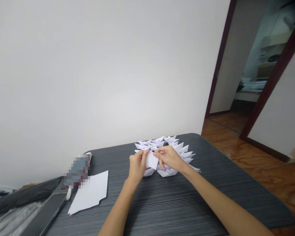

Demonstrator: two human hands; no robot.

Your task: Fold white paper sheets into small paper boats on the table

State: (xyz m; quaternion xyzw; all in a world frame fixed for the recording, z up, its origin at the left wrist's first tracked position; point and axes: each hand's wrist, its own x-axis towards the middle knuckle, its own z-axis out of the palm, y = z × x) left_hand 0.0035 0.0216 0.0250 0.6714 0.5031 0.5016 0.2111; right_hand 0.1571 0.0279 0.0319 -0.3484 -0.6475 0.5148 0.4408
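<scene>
Between my two hands is a small folded piece of white paper [152,160], held up over the table. My left hand [137,165] is closed on its left edge, thumb toward me. My right hand [169,157] pinches its upper right edge, with the lower fingers curled beside it. Just behind and under my hands sit several white folded paper boats [183,149] in rows. My hands and the folded paper hide part of these boats.
The dark wood-grain table [147,203] stands against a white wall. On its left lie white paper sheets [90,193], a blurred-out object [76,170] and a dark flat device [45,213]. A doorway [245,65] opens at the right, beyond the table's edge.
</scene>
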